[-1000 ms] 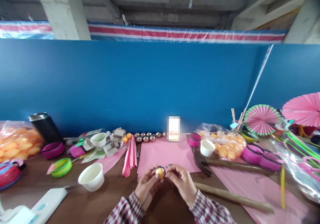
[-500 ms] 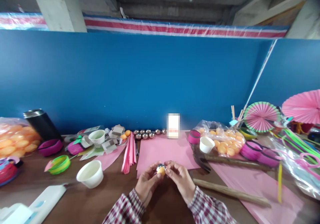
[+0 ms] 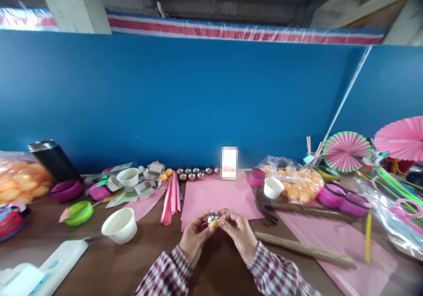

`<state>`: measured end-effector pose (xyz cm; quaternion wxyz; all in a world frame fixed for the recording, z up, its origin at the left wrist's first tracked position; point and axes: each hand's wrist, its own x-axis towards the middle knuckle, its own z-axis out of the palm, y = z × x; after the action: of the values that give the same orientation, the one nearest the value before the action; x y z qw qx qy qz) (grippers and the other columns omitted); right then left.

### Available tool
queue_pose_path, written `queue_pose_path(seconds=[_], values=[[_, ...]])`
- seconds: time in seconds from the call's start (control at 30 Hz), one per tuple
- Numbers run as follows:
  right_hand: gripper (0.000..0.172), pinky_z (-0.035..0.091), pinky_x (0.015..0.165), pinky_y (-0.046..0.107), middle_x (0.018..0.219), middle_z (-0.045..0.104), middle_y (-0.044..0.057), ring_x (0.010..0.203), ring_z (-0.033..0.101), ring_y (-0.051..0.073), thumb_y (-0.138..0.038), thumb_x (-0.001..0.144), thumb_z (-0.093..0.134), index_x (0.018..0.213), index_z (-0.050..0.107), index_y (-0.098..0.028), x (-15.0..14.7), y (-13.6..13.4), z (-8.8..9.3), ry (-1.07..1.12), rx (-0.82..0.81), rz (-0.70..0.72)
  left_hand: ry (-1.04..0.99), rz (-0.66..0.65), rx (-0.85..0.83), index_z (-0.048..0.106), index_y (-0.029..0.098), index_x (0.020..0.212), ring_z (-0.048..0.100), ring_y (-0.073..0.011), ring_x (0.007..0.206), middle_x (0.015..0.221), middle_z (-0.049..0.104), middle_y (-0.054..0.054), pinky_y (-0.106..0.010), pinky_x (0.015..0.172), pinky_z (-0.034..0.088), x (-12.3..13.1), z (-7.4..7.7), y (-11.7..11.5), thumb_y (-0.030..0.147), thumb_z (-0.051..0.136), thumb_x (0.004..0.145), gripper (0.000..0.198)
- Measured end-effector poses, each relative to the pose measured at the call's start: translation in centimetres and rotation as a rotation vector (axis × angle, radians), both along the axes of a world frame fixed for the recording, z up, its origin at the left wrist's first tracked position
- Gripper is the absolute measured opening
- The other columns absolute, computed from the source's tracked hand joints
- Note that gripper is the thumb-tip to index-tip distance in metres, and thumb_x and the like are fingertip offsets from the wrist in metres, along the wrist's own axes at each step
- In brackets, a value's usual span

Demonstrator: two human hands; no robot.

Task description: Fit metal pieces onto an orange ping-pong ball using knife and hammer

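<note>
A small ball point(image 3: 213, 220), shiny silver on top and orange below, is pinched between my two hands near the front edge of the pink sheet. My left hand point(image 3: 194, 236) grips it from the left, thumb tip by the orange part. From the right, the fingertips of my right hand point(image 3: 239, 232) close on its side. Whether silver and orange are one piece or two pressed together, I cannot tell. Beyond the hands lies a pink paper sheet point(image 3: 214, 197). Several shiny silver balls point(image 3: 191, 175) are lined up at its back edge.
Left stand a white bowl point(image 3: 119, 226), pink strips point(image 3: 171, 199), a black flask point(image 3: 54, 161) and a bag of orange balls point(image 3: 20, 179). To the right are a hammer point(image 3: 297, 208), a wooden stick point(image 3: 307, 247), a paper cup point(image 3: 273, 188) and another ball bag point(image 3: 302, 183).
More of the silver part shows now and less of the orange, so the ball has turned between my fingers. Both hands stay in nearly the same place. The view has tilted slightly down.
</note>
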<state>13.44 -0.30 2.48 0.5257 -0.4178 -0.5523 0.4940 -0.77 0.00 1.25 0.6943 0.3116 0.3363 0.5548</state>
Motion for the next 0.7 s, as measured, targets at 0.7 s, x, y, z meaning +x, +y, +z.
queue_pose_path(seconds=[0.7], values=[[0.024, 0.039, 0.081, 0.03, 0.09, 0.059, 0.006, 0.087, 0.053, 0.019, -0.039, 0.07, 0.06, 0.067, 0.062, -0.015, -0.03, -0.08, 0.06, -0.05, 0.002, 0.009, -0.01, -0.007, 0.007, 0.061, 0.016, 0.092, 0.059, -0.0185, 0.083, 0.09, 0.066, -0.007, -0.032, 0.08, 0.043, -0.13, 0.31, -0.17, 0.012, 0.073, 0.051, 0.043]])
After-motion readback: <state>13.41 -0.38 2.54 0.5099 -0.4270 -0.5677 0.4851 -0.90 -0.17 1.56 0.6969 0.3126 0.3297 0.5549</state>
